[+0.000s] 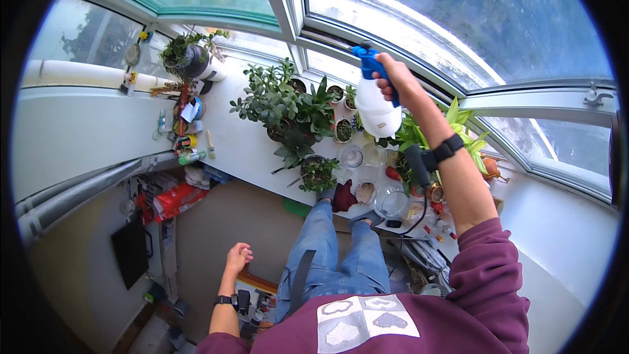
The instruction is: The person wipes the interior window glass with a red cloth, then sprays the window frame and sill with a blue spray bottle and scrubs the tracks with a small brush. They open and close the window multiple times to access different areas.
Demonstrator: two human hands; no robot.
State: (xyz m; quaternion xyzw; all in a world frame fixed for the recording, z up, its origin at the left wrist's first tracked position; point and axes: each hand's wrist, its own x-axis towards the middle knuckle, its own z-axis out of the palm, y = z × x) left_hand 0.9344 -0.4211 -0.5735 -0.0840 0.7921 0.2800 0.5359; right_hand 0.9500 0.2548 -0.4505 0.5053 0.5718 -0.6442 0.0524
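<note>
My right hand (399,78) grips the blue handle of a white pump spray bottle (377,108), held up in front of the window above the potted plants. Under and left of the bottle stand a large jade plant (275,101), a small pot of succulents (343,130) and a low leafy potted plant (318,174). A broad-leaved green plant (413,130) is partly hidden behind the bottle and my right forearm. My left hand (239,257) hangs low at my left side over the floor, fingers loosely curled, with no object visible in it.
Clear plastic containers (391,200) and a dark red cloth (344,196) lie along the near edge of the white counter (226,145). A paintbrush (210,144), bottles and tools crowd its left end. Window frames (290,5) rise close behind. A red bag (179,201) is at lower left.
</note>
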